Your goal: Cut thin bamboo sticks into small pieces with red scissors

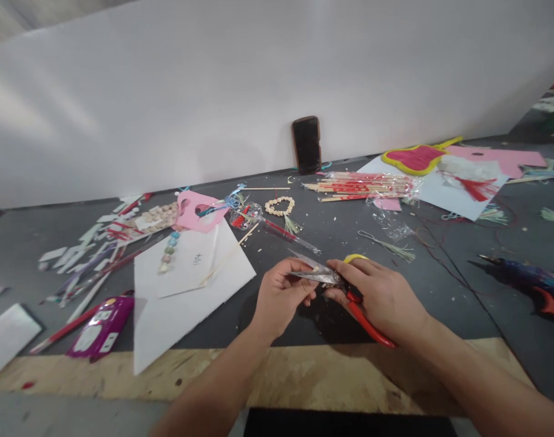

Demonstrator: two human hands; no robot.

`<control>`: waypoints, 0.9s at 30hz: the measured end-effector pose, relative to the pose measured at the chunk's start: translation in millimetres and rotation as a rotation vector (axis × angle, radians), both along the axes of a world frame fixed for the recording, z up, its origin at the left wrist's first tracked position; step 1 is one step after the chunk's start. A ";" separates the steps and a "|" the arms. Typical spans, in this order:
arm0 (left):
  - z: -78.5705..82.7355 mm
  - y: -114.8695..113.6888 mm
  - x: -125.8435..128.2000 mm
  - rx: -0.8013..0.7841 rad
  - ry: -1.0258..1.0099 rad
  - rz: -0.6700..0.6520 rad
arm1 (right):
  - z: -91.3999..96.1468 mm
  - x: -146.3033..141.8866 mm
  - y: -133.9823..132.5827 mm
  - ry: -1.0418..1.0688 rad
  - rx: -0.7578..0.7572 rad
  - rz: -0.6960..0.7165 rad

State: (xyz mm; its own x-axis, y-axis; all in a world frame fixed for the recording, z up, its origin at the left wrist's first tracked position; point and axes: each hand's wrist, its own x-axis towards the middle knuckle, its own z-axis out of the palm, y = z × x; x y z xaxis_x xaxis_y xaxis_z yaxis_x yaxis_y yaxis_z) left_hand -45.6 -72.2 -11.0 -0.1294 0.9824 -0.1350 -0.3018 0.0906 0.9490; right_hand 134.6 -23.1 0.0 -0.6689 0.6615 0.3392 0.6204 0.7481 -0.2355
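My right hand (383,291) grips a pair of scissors (370,325) with red handles. Their blades point left and stand slightly apart. A yellow loop (355,258) shows behind that hand; I cannot tell whether it belongs to the scissors. Close to the blades, my left hand (281,294) is closed, thumb and fingers pinched. A tiny pale bit (316,269) shows at the blades; what the left fingers hold is mostly hidden. Beyond the hands lie a beaded bracelet (279,206) with a green tassel (292,226) and a narrow clear tube (299,238) with red in it.
A phone (306,144) leans against the white wall. Wrapped sticks (368,184) and a pink-yellow fan shape (415,159) lie at the back right. A glue gun (531,282) is at far right. White board (167,328), purple packet (102,325) and scattered strips fill the left.
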 end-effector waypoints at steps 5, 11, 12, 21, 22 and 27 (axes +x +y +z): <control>-0.9 1.0 -2.5 0.085 0.071 0.047 | 3.3 -1.6 0.0 -0.030 0.019 0.006; 0.0 0.6 -3.5 0.044 0.016 0.029 | 3.5 -3.0 0.3 -0.038 0.040 0.011; 0.5 0.6 -3.3 0.029 0.000 0.018 | 2.5 -2.7 0.4 -0.031 0.047 0.015; 3.8 -2.4 -0.1 -0.029 -0.026 -0.061 | 0.9 1.1 -1.3 -0.005 0.077 0.030; 3.6 -3.1 0.4 -0.025 -0.027 -0.059 | 0.9 0.8 -1.8 -0.004 0.076 0.024; 2.2 -4.1 2.0 -0.009 -0.037 -0.037 | -1.3 -1.1 -1.7 0.005 0.105 0.001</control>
